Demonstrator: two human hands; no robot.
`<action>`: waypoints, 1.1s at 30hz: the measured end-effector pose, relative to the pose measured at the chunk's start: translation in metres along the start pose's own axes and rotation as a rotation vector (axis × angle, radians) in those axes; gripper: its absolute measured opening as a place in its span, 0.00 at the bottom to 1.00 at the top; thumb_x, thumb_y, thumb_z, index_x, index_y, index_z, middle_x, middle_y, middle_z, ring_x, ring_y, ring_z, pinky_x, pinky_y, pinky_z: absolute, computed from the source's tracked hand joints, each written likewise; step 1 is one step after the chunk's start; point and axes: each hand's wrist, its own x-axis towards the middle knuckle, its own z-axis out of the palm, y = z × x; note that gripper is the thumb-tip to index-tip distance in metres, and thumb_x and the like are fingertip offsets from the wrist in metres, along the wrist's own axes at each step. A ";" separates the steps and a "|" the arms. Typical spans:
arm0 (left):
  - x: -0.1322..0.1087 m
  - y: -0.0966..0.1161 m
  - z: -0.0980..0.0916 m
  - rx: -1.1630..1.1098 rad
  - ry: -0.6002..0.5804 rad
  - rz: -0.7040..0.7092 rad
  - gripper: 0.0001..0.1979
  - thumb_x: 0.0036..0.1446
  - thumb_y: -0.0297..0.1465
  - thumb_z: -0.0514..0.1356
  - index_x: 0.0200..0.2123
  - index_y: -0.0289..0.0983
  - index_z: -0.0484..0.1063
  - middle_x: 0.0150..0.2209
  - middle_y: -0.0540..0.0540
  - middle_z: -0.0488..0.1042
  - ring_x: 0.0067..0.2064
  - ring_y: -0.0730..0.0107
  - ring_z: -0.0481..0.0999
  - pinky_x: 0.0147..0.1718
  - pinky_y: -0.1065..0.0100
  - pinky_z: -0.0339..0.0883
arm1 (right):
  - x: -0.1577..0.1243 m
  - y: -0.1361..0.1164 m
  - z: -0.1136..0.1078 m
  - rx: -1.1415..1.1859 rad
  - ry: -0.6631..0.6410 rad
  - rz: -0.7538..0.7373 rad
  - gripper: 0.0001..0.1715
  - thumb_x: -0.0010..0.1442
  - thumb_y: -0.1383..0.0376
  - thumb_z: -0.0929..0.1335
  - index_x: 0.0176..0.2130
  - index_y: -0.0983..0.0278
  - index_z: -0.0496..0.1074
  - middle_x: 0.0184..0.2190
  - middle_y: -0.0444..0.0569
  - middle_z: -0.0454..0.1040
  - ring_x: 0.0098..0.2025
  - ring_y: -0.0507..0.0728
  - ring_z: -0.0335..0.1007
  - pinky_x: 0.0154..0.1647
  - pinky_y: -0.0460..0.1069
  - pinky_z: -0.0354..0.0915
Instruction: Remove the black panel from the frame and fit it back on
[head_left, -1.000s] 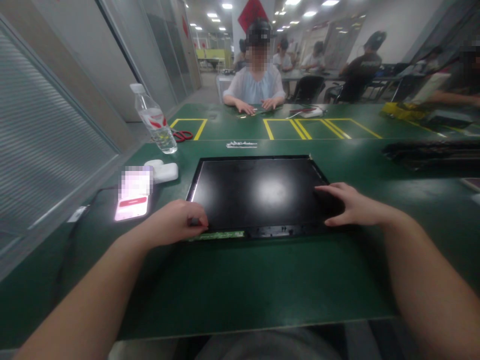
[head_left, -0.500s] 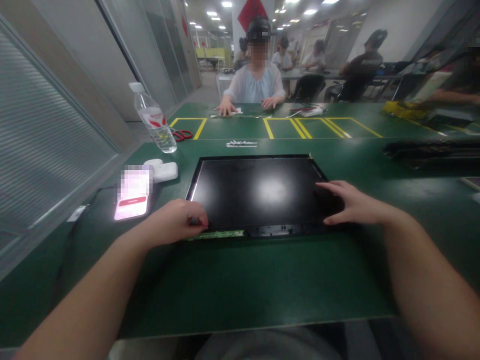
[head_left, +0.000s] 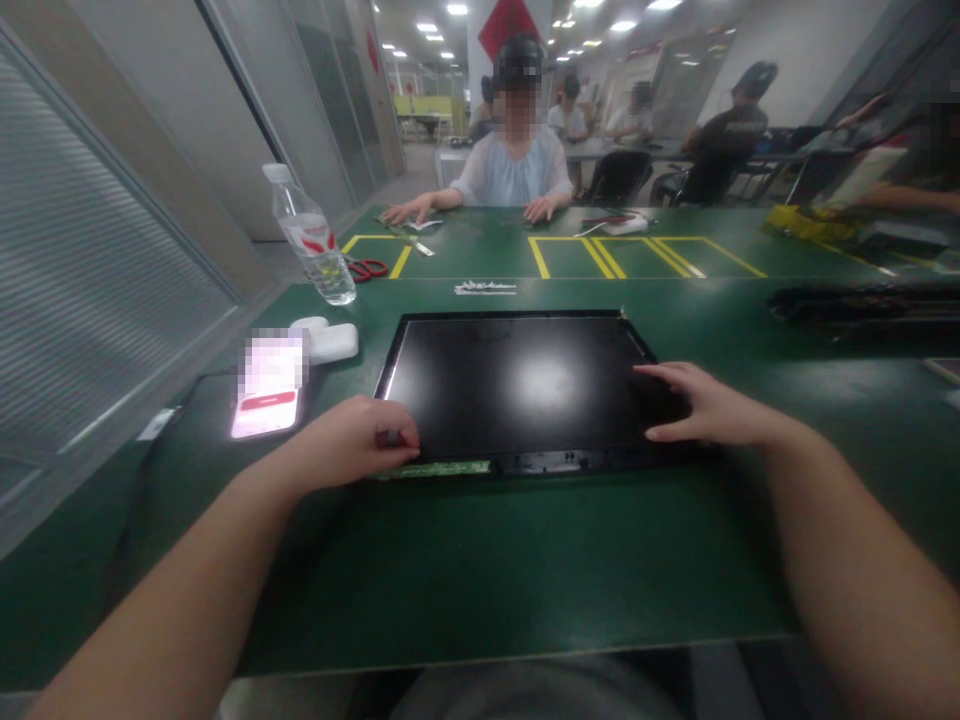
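Note:
A black flat display panel (head_left: 487, 390) lies face up on the green table, lights reflecting in its glossy screen. Along its near edge runs a green circuit board strip (head_left: 442, 468). At the near left corner, my left hand (head_left: 375, 435) is closed, fingertips and thumb pinched together by the strip. A small greyish bit shows between those fingers, too little to name. Over the right edge of the panel rests my right hand (head_left: 694, 405), its thumb and fingers spread apart. Whether it presses on the frame I cannot tell.
Left of the panel are a lit phone (head_left: 268, 385), a white case (head_left: 330, 342), a water bottle (head_left: 313, 240) and red-handled scissors (head_left: 367, 269). Beyond it lie small white pieces (head_left: 485, 288). A dark long object (head_left: 862, 310) sits at right. A co-worker (head_left: 517, 165) sits opposite.
Both my hands hold nearly the same place on the panel. The co-worker's hand opposite has shifted left, and a thin strip there now lies at a different angle.

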 end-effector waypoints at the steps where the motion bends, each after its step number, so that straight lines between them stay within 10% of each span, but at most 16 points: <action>1: 0.000 0.000 -0.001 0.003 0.043 -0.021 0.10 0.58 0.36 0.60 0.35 0.40 0.81 0.33 0.46 0.80 0.32 0.65 0.78 0.34 0.66 0.69 | 0.001 0.001 0.001 -0.002 0.043 0.008 0.52 0.43 0.45 0.77 0.64 0.56 0.69 0.58 0.57 0.69 0.49 0.66 0.73 0.50 0.60 0.73; 6: -0.001 -0.007 -0.004 0.008 0.397 -0.217 0.15 0.55 0.35 0.59 0.44 0.40 0.80 0.49 0.41 0.80 0.42 0.58 0.79 0.38 0.63 0.72 | 0.009 0.006 0.005 0.002 0.258 0.142 0.34 0.53 0.47 0.71 0.55 0.61 0.76 0.41 0.54 0.76 0.33 0.60 0.74 0.39 0.58 0.73; 13: 0.002 -0.018 -0.005 0.081 0.471 -0.725 0.21 0.61 0.48 0.54 0.29 0.41 0.79 0.30 0.42 0.81 0.35 0.51 0.79 0.37 0.58 0.70 | 0.012 0.008 0.000 -0.057 0.401 0.279 0.25 0.53 0.53 0.70 0.48 0.61 0.79 0.35 0.53 0.77 0.32 0.62 0.74 0.36 0.56 0.71; 21: 0.009 -0.041 0.010 0.067 0.525 -0.638 0.29 0.59 0.40 0.57 0.59 0.30 0.71 0.56 0.30 0.75 0.51 0.49 0.77 0.49 0.55 0.71 | 0.016 0.015 0.007 0.031 0.285 0.313 0.26 0.52 0.54 0.70 0.49 0.61 0.77 0.37 0.53 0.80 0.32 0.62 0.75 0.32 0.55 0.71; 26: 0.007 -0.050 0.013 0.194 0.394 -0.571 0.23 0.59 0.44 0.58 0.48 0.34 0.80 0.57 0.31 0.75 0.60 0.37 0.70 0.61 0.43 0.59 | 0.019 0.021 0.010 0.057 0.284 0.310 0.30 0.54 0.54 0.70 0.54 0.62 0.74 0.43 0.57 0.80 0.33 0.63 0.76 0.33 0.56 0.73; 33: 0.007 -0.047 0.011 -0.074 0.455 -0.483 0.16 0.53 0.37 0.62 0.42 0.39 0.83 0.57 0.37 0.77 0.60 0.45 0.73 0.62 0.51 0.62 | 0.022 0.021 0.014 0.027 0.230 0.347 0.27 0.55 0.55 0.69 0.51 0.64 0.76 0.43 0.57 0.80 0.36 0.64 0.77 0.36 0.57 0.72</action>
